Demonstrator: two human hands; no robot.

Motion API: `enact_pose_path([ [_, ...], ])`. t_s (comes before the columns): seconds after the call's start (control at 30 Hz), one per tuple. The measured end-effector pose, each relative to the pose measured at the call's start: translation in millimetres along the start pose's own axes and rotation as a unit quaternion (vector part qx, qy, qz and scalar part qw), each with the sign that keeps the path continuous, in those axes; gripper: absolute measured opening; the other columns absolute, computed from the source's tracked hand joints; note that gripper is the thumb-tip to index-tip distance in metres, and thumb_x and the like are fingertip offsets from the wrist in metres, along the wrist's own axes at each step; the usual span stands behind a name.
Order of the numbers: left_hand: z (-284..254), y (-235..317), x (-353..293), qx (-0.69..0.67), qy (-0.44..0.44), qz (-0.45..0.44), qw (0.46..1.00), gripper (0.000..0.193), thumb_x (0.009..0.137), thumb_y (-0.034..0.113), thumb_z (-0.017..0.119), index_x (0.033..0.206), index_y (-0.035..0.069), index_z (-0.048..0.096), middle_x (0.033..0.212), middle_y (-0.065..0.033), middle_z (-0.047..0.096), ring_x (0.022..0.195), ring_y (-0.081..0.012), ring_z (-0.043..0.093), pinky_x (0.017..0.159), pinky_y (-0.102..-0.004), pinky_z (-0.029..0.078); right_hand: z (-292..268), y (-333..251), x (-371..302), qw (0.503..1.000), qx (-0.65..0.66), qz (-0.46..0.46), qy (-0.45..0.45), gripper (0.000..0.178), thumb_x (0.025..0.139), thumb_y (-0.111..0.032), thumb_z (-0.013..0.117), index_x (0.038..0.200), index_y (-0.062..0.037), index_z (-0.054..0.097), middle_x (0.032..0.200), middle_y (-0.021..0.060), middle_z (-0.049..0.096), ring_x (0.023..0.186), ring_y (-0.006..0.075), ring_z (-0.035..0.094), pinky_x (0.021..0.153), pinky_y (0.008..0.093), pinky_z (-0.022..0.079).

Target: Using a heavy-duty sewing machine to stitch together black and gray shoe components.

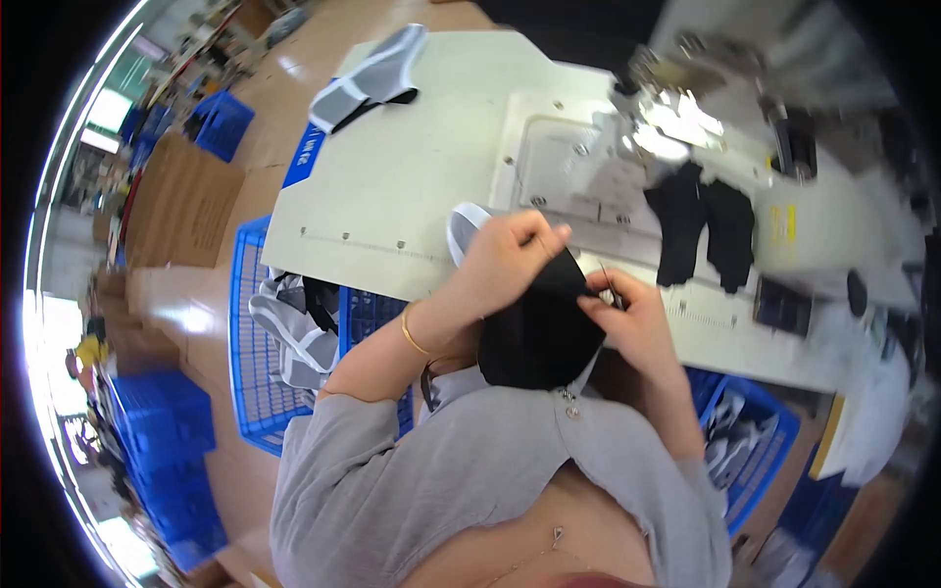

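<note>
Fabric panel (pixel 544 338), black, broad: centre of frame. Left hand (pixel 502 260): fingers curled together, pinching upper edge. Right hand (pixel 635 316): thumb and forefinger pinching right edge. Pale, flat-topped sewing table (pixel 412 176); two black fabric pieces (pixel 678 227), right of centre; grey, white-trimmed fabric piece (pixel 374 80), upper left; blue plastic basket (pixel 239 338), left.

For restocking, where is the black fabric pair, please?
In the head view, the black fabric pair lies at right, on the worktable beyond the right hand.
</note>
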State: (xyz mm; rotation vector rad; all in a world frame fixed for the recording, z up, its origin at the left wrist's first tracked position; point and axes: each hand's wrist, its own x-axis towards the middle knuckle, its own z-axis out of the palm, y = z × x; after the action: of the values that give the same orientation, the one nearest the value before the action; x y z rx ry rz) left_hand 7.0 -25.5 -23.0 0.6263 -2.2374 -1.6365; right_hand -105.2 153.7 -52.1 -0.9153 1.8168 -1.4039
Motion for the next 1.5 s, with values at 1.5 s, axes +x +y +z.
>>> enact_pose_path([
  [1.5,14,3,-7,-0.277,-0.009,-0.028,0.96,0.01,0.097,0.007,0.057,0.094,0.0,0.063,0.08,0.0035,0.061,0.073,-0.0006,0.051,0.066,-0.0174,0.041,-73,-77,-22,0.986,-0.03,-0.12,0.114,0.013,0.088,-0.014,0.071,0.09,-0.0032,0.064,0.077,-0.0027,0.061,0.07,0.0045,0.054,0.063,0.0228,0.044],
])
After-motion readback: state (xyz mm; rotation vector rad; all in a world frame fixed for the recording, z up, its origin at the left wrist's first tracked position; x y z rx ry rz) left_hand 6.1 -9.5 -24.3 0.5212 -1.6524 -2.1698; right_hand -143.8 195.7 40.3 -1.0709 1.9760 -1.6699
